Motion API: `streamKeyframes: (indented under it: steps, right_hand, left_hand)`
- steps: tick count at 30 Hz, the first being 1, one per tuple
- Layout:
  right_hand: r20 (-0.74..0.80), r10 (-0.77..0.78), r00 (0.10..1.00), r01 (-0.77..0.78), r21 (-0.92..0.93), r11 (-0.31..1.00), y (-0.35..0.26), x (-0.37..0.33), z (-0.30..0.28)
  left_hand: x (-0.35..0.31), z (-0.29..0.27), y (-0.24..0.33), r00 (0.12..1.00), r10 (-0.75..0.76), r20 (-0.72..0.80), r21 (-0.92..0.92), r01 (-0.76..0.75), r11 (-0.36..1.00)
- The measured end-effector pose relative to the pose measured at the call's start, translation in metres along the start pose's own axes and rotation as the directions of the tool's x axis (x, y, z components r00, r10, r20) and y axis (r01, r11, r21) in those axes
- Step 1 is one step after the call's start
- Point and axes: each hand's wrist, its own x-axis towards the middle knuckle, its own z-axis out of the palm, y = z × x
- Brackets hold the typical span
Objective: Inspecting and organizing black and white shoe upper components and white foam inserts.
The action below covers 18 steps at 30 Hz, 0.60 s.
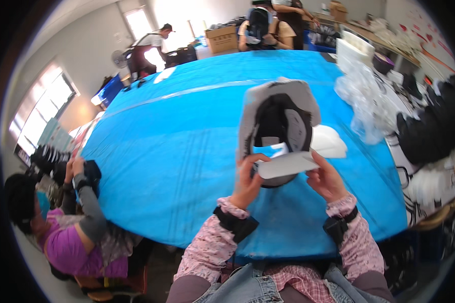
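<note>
Left hand [248, 178], right hand [329, 178]: fingers curled, 1 white curved sheet [288, 165] pinched between them.
Sheet's long axis crosswise, hand to hand; gray cap [283, 91] just beyond, hollow side showing, left hand apparently on its edge. White pieces [331, 142] on blue table [187, 126]: nearer right hand.

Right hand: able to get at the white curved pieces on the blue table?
Probably yes: the white curved pieces lie just beyond the right hand, their right side uncovered. But it seems to be pinching the edge of the white panel, so it would likely have to let go first.
</note>
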Motion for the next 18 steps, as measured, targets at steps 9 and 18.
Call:
streamKeyframes:
  steps: [9,18]
  right_hand:
    - [-0.007,-0.225,0.974,0.210,-0.326,0.922,0.011,-0.015,0.028]
    - [0.142,-0.458,0.877,0.436,-0.637,0.636,0.019,-0.017,0.045]
  left_hand:
    - [0.025,0.003,0.032,0.992,-0.105,0.067,-0.169,0.115,0.979]
    - [0.026,-0.007,0.016,0.981,-0.072,0.182,-0.269,0.120,0.956]
